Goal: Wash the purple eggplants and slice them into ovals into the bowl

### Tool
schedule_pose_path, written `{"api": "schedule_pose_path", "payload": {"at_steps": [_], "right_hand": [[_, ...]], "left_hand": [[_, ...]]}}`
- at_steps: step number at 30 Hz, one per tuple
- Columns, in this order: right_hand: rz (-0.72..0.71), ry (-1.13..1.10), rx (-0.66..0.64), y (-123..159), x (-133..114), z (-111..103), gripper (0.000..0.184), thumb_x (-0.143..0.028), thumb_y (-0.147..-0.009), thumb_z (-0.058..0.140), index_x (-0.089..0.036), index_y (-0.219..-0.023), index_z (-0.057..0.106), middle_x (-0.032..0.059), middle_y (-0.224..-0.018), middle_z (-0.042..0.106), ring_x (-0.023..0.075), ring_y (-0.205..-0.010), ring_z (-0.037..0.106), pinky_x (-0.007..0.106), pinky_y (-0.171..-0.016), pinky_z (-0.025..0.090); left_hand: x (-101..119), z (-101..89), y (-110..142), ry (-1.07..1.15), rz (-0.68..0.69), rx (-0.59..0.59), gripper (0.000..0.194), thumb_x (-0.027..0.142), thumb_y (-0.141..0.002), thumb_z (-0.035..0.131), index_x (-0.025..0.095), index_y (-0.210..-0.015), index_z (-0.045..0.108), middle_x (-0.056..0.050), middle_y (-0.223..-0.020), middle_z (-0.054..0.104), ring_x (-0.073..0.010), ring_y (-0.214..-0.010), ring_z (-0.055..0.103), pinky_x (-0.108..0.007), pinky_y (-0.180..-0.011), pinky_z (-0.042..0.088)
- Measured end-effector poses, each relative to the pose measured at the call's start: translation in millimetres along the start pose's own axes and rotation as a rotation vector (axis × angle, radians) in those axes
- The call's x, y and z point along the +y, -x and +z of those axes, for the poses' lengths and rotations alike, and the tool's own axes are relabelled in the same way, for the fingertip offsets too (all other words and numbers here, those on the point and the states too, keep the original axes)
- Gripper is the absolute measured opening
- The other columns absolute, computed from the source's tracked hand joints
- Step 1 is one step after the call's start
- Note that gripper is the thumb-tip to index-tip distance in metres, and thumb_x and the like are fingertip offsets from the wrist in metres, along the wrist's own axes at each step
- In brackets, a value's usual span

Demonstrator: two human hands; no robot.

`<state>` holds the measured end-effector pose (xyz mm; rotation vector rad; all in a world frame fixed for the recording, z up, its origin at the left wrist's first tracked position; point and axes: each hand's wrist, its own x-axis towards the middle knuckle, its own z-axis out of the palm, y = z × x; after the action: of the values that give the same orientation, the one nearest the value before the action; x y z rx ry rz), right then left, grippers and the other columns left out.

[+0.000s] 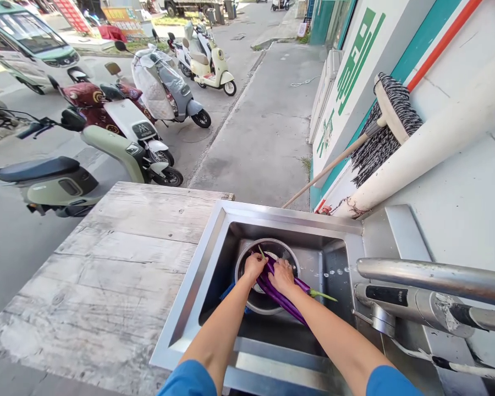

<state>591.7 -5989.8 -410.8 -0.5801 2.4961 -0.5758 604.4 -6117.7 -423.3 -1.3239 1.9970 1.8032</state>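
Observation:
Both my arms reach down into a steel sink point(214, 247). In it stands a round metal bowl point(286, 254) with several long purple eggplants point(282, 300) lying across it, their green stems pointing right. My left hand point(254, 266) is closed around the eggplants at the bowl's middle. My right hand point(282, 275) grips the same bunch just beside it. Something blue point(229, 290) shows under the bowl's left side.
A steel tap point(421, 275) juts in from the right over the sink's edge. A weathered wooden board point(119, 264) lies left of the sink. A broom point(379, 132) and white pipe point(433, 137) lean on the wall. Several scooters point(119, 126) are parked on the pavement behind.

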Motion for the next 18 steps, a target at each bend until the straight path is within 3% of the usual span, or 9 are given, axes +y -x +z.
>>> {"api": "schedule_pose_path", "payload": {"at_steps": [4, 8, 13, 18], "right_hand": [[0.025, -0.031, 0.010, -10, -6, -1, 0.029, -0.027, -0.081, 0.047, -0.012, -0.105, 0.055, 0.0147, -0.103, 0.060, 0.0237, -0.093, 0.058, 0.032, -0.080, 0.040], [-0.039, -0.089, -0.011, -15, -7, -4, 0.025, -0.035, -0.085, 0.044, -0.017, -0.098, 0.056, 0.0088, -0.092, 0.065, 0.0218, -0.088, 0.061, 0.029, -0.075, 0.041], [-0.095, -0.211, 0.005, -14, -9, -3, 0.023, -0.033, -0.087, 0.042, -0.018, -0.099, 0.055, 0.0071, -0.095, 0.065, 0.0188, -0.091, 0.060, 0.026, -0.078, 0.040], [-0.022, -0.361, 0.062, -20, -3, -8, 0.020, -0.031, -0.085, 0.045, -0.017, -0.094, 0.056, 0.0073, -0.092, 0.065, 0.0185, -0.088, 0.060, 0.026, -0.076, 0.040]], "left_hand": [[19, -4.3, 0, -0.066, 0.128, -0.007, 0.028, 0.024, -0.061, 0.072, 0.018, -0.046, 0.049, -0.002, -0.055, 0.050, -0.0211, -0.079, 0.057, -0.024, -0.067, 0.040], [21, -9.5, 1, -0.048, 0.133, 0.005, 0.032, 0.025, -0.066, 0.066, 0.018, -0.042, 0.047, -0.002, -0.047, 0.045, -0.0183, -0.065, 0.055, -0.024, -0.057, 0.037], [11, -9.6, 7, 0.084, 0.044, 0.006, 0.031, 0.039, -0.074, 0.057, 0.016, -0.054, 0.051, 0.001, -0.044, 0.041, -0.0090, -0.040, 0.038, -0.022, -0.041, 0.029], [15, -8.9, 7, 0.207, 0.031, 0.012, 0.032, 0.044, -0.077, 0.052, 0.014, -0.067, 0.055, 0.000, -0.052, 0.048, -0.0060, -0.038, 0.036, -0.020, -0.039, 0.029]]}}
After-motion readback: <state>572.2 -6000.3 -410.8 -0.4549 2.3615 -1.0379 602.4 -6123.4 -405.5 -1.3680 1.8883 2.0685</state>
